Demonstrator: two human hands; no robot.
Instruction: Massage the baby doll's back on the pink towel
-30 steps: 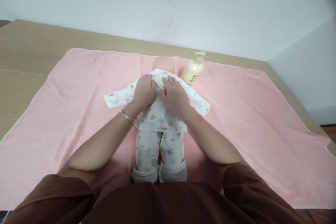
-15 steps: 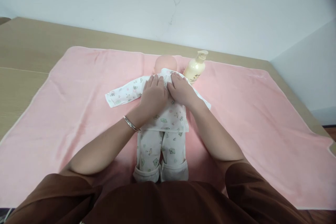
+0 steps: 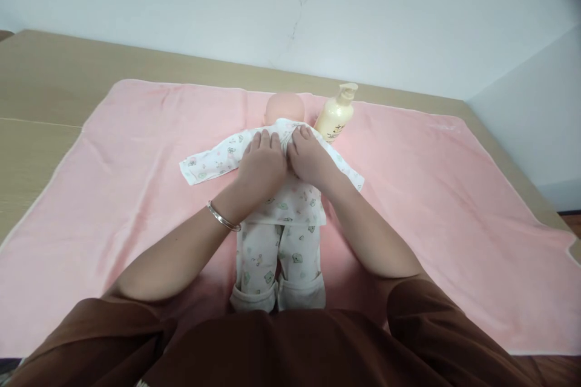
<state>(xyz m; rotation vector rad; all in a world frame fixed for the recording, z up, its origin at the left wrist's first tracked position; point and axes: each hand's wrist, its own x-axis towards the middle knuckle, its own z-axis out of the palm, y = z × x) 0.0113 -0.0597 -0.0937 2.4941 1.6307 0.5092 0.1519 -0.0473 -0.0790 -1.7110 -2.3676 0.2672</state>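
Observation:
A baby doll lies stretched out on a pink blanket (image 3: 422,205), its bald head (image 3: 284,107) at the far end. It wears a white printed shirt (image 3: 295,208) and matching trousers (image 3: 297,254) with turned-up cuffs. Both my hands rest on the upper part of the shirt, side by side and close together. My left hand (image 3: 264,160) lies flat with its fingers stretched towards the doll's shoulder. On the other side, my right hand (image 3: 309,154) presses on the cloth with its fingers slightly bent. The doll's face is not visible.
A cream pump bottle (image 3: 336,113) leans beside the doll's head on the right. The blanket covers much of a wooden table (image 3: 149,57), which stands against a white wall (image 3: 399,18). A silver bangle (image 3: 222,216) circles my left wrist.
Both hands stay on the shirt and have shifted only slightly. The fingers of my right hand are a little more bent than before. The view has tilted slightly.

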